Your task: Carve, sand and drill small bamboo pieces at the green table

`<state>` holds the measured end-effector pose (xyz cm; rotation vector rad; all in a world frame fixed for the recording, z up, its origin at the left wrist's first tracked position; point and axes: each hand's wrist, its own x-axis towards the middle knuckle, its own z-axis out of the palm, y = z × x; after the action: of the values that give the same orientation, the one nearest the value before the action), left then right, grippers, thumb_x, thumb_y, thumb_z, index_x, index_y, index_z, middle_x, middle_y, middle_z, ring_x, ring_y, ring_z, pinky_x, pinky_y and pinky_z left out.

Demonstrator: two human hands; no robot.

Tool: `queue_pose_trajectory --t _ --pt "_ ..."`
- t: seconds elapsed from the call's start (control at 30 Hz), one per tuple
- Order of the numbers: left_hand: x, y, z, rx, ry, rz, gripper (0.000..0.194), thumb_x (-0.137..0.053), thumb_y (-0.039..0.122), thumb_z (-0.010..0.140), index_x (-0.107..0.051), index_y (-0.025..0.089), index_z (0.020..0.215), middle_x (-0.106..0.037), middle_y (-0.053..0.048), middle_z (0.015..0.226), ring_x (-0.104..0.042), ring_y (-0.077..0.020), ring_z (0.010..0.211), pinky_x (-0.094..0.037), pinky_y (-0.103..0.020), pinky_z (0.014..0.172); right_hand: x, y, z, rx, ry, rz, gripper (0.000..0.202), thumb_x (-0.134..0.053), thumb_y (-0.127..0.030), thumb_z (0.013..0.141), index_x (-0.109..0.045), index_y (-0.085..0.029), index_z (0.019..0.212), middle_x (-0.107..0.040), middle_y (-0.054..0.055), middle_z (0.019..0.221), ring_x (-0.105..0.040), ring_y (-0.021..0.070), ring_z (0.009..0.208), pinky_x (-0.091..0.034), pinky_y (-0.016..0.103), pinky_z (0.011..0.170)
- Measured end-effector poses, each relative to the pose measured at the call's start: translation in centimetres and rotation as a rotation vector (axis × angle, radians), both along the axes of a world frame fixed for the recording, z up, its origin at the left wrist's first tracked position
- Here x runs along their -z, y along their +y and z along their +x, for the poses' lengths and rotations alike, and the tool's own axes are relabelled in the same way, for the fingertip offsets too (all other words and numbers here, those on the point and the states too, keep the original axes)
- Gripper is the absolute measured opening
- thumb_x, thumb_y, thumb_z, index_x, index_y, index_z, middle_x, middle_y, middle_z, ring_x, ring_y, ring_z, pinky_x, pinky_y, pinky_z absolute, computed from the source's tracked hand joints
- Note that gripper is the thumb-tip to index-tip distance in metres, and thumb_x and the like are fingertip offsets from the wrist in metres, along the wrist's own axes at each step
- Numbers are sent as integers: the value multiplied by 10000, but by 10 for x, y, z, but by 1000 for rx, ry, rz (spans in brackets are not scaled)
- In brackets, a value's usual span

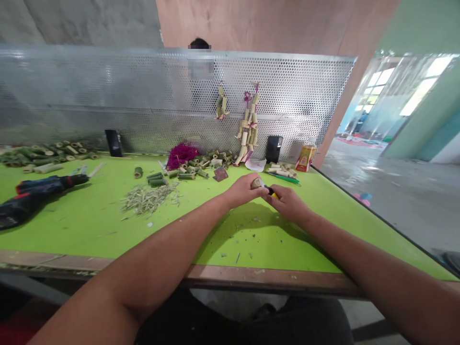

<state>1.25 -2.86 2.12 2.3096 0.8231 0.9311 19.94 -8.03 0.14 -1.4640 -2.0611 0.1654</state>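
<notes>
My left hand is closed round a short bamboo piece, its pale cut end showing. In my right hand is a black and yellow utility knife, its blade against or very close to the end of the bamboo. Both hands are held just above the green tabletop, almost meeting. My fingers hide most of the knife's handle and part of the bamboo. Small shavings and dark bits are scattered on the table below.
A power drill lies at the left. Pale slivers, bamboo pieces and purple string lie left of centre. Strung bamboo figures hang on the mesh screen; a phone and a drink carton stand nearby.
</notes>
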Motion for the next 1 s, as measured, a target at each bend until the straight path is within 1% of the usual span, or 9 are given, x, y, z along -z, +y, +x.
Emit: queue_pose_trajectory --t 0.1,0.23,0.33,0.47,0.63,0.73,0.8,0.9,1.0 --pt "4 2 -1 62 -69 -119 407 -681 485 716 -487 181 906 -404 42 710 -368 -98 636 -303 -217 550 -1 3 1 -16 102 -16 390 -502 -555 848 -488 -195 699 -449 -22 606 -418 133 598 -274 263 545" --pt "6 3 -1 72 -161 -162 416 -663 459 736 -512 181 1008 -447 24 779 -402 -101 672 -364 -224 599 -8 3 5 -54 258 -88 257 -575 -433 788 -561 -181 735 -492 -21 629 -431 123 590 -320 254 538" --pt "7 4 -1 73 -184 -185 398 -662 464 736 -521 176 973 -472 17 788 -429 -105 683 -379 -226 607 -12 0 6 -62 333 -130 212 -557 -383 789 -597 -176 811 -476 -35 573 -427 113 527 -340 247 508" --pt "10 4 0 80 -164 -200 387 -653 495 733 -539 172 914 -498 14 785 -457 -112 697 -399 -235 625 -11 -2 7 -83 416 -169 272 -532 -353 796 -606 -160 973 -470 -49 541 -436 107 466 -371 242 471" --pt "10 0 1 104 -128 -212 354 -657 473 726 -567 161 867 -531 3 796 -476 -121 732 -412 -245 658 -10 -1 9 -87 502 -198 316 -504 -331 795 -598 -153 1039 -502 -38 565 -483 121 472 -416 257 479" --pt "9 -2 2 119 -128 -228 330 -662 456 725 -573 158 834 -543 2 780 -482 -121 725 -411 -247 659 -12 2 9 -37 411 -150 325 -485 -356 819 -611 -161 1048 -523 -24 580 -492 130 501 -407 261 503" --pt "9 1 1 80 -152 -202 319 -657 455 729 -573 159 812 -543 3 765 -481 -120 714 -409 -247 652 -11 4 10 47 235 -67 326 -482 -396 841 -636 -170 1016 -576 12 638 -509 146 556 -393 269 535" --pt "11 11 -4 -86 -234 -129 305 -631 460 748 -562 166 788 -535 3 756 -476 -120 710 -399 -242 636 -6 8 11 165 -73 -65 341 -515 -445 844 -669 -180 992 -648 70 753 -532 176 614 -363 283 557" --pt "14 24 -11 -227 -276 -94 293 -619 456 748 -558 172 786 -531 7 748 -470 -122 711 -391 -239 625 3 11 13 153 -206 -154 375 -571 -477 823 -689 -193 1037 -690 106 857 -572 209 685 -375 297 592"
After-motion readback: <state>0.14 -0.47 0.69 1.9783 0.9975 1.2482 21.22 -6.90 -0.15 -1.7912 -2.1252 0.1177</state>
